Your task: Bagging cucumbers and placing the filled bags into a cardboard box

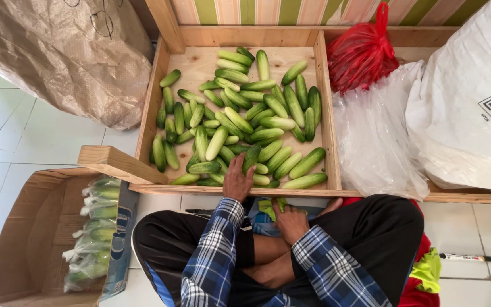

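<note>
Green cucumbers [240, 122] are lying loose in the wooden tray [150, 108], and we are reaching our left hand [237, 181] into the near edge, fingers spread over one. Our right hand [290, 220] is resting half-curled on blue-and-green packaging [265, 215] in our lap. We are probably picking; next comes a firm grasp. Bagged cucumbers [93, 233] are filling the cardboard box [26, 239].

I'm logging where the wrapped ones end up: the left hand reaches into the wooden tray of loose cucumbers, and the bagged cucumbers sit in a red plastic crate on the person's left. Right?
Not quite. The bagged cucumbers sit in a brown cardboard box, not a red plastic crate. The head view shows it on the person's left. The rest holds: the left hand reaches into the wooden tray of loose cucumbers.
</note>
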